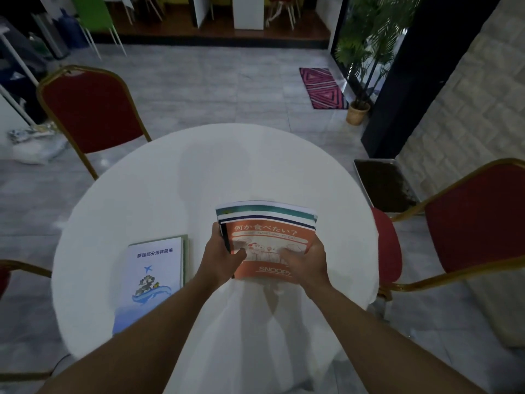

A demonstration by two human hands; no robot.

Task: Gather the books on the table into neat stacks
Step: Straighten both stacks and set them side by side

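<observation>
On the round white table (159,177), near its 5 o'clock edge, sits a small pile of books (267,220) with an orange Snoopy book (270,240) on top. The left hand (220,257) and right hand (305,263) pinch the pile from both sides, thumbs on top. At 8 o'clock lies a white and blue book (150,282).

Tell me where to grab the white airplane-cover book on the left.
Take the white book by its right long edge, coming from the right: it lies flat on the table, that edge is exposed, and the left hand is nearest.
</observation>
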